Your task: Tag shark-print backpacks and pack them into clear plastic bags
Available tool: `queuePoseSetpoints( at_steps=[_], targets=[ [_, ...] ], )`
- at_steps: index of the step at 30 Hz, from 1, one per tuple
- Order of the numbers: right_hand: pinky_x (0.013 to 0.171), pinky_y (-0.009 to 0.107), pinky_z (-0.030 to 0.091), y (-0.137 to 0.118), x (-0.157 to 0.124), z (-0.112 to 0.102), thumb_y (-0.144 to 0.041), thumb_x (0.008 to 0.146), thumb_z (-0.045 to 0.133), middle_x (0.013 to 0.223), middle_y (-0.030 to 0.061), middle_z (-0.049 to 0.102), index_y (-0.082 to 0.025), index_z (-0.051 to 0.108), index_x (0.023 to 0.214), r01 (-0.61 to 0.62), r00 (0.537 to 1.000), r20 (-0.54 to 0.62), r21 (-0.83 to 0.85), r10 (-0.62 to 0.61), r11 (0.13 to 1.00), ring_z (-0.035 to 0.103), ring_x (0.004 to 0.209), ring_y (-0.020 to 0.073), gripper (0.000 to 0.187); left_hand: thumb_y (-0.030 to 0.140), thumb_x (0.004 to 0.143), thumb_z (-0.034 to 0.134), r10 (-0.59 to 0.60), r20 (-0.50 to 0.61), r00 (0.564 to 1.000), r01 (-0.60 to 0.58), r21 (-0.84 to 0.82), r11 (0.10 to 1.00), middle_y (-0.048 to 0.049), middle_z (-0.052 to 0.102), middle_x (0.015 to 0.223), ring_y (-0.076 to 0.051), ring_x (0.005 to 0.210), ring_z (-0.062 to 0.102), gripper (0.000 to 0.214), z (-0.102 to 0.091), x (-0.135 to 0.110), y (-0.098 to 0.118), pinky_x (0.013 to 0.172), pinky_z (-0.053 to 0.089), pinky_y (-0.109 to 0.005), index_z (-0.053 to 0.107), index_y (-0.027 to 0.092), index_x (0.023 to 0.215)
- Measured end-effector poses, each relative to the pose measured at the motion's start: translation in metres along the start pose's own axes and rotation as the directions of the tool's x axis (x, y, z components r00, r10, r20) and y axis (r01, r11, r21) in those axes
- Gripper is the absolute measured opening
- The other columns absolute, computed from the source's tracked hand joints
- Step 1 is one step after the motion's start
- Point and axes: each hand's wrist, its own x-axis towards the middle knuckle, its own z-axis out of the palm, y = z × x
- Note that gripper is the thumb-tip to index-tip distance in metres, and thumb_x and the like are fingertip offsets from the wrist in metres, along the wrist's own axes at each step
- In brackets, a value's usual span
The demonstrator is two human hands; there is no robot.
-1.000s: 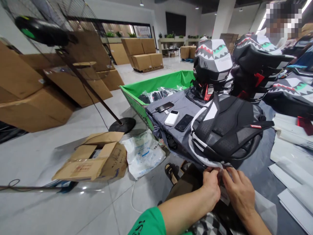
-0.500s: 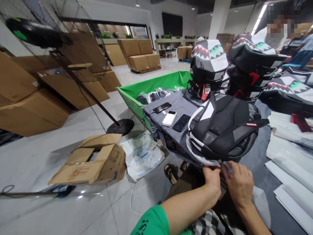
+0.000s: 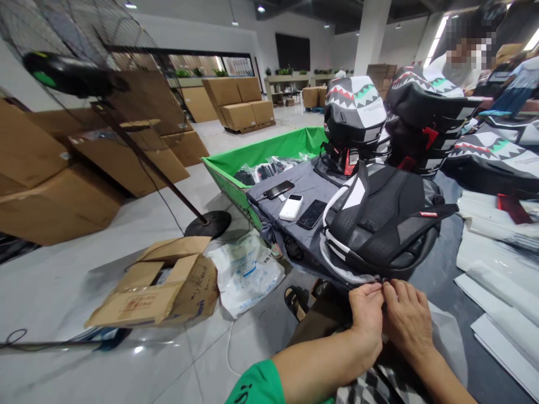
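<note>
- backpack (image 3: 383,224): black; lies flat on the dark-covered desk (image 3: 444,266), back panel facing up; the panel is padded, with fine perforations
- its shoulder straps run across the panel toward the far left, edged in white and grey stripes; a small red tab (image 3: 428,214) sits on the strap that reaches to the right
- its body bulges rounded and full; the lower rim shows a glossy black curve
- its near end hangs at the desk's front edge, rimmed in pale grey-white
- clear plastic film (image 3: 444,334): thin, translucent, crumpled; spread just before that near end, gathered up to it; whether it wraps the backpack cannot be told
</note>
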Motion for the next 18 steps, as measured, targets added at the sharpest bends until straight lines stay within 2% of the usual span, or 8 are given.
queuePoseSetpoints(
  at_steps=[4,8,11,13,16,18],
  targets=[
    [0.076,0.035,0.035,0.001,0.004,0.001,-0.014,0.095,0.049,0.086,0.0076,0.067,-0.019,0.060,0.089,-0.036,0.997,-0.072,0.030,0.039,0.999,0.057,0.083,0.0226,0.014,0.020,0.064,0.083,0.043,0.065,0.997,-0.044,0.022,0.999,-0.0118,0.077,0.095,-0.027,0.097,0.071,0.027,-0.008,-0.014,0.009,0.094,0.053,-0.039,0.077,0.016,0.090],
    [0.071,0.033,0.033,0.010,0.010,0.000,-0.028,0.105,0.042,0.067,0.0020,0.062,-0.022,0.056,0.074,-0.108,0.990,-0.069,0.192,0.123,0.975,0.056,0.068,0.0188,0.035,0.026,0.065,0.082,0.094,0.044,0.995,-0.096,0.033,0.995,-0.0083,0.076,0.093,-0.023,0.093,0.069,0.026,-0.017,-0.009,0.008,0.093,0.052,-0.037,0.074,0.017,0.088],
    [0.067,0.031,0.035,0.019,0.012,0.000,-0.047,0.105,0.041,0.068,0.0013,0.067,-0.023,0.061,0.072,-0.241,0.970,0.078,0.427,0.229,0.872,0.060,0.063,0.0170,0.045,0.040,0.062,0.087,0.013,0.178,0.984,0.003,-0.090,0.996,-0.0102,0.076,0.094,-0.026,0.096,0.069,0.037,-0.010,0.007,0.000,0.095,0.051,-0.039,0.076,0.015,0.087],
    [0.064,0.030,0.038,0.026,0.013,0.000,-0.061,0.099,0.044,0.069,0.0004,0.070,-0.024,0.066,0.074,-0.398,0.917,0.257,0.544,0.305,0.739,0.059,0.056,0.0158,0.050,0.046,0.055,0.092,-0.052,0.306,0.950,0.108,-0.170,0.979,-0.0115,0.077,0.092,-0.029,0.095,0.071,0.045,-0.003,0.018,-0.006,0.096,0.052,-0.042,0.077,0.015,0.083],
    [0.058,0.030,0.041,0.036,0.016,0.000,-0.075,0.088,0.048,0.065,0.0009,0.069,-0.024,0.068,0.070,-0.579,0.814,0.459,0.581,0.356,0.573,0.055,0.050,0.0156,0.058,0.050,0.050,0.097,-0.101,0.395,0.913,0.194,-0.204,0.960,-0.0105,0.078,0.088,-0.030,0.094,0.072,0.050,-0.001,0.028,-0.014,0.096,0.052,-0.045,0.078,0.017,0.083],
    [0.056,0.029,0.042,0.041,0.018,0.002,-0.077,0.083,0.050,0.062,0.0025,0.068,-0.023,0.068,0.067,-0.620,0.783,0.505,0.585,0.363,0.522,0.057,0.053,0.0171,0.059,0.050,0.051,0.098,-0.087,0.404,0.911,0.185,-0.209,0.960,-0.0091,0.079,0.088,-0.028,0.094,0.073,0.050,-0.005,0.029,-0.018,0.098,0.051,-0.043,0.079,0.018,0.084]
  ],
)
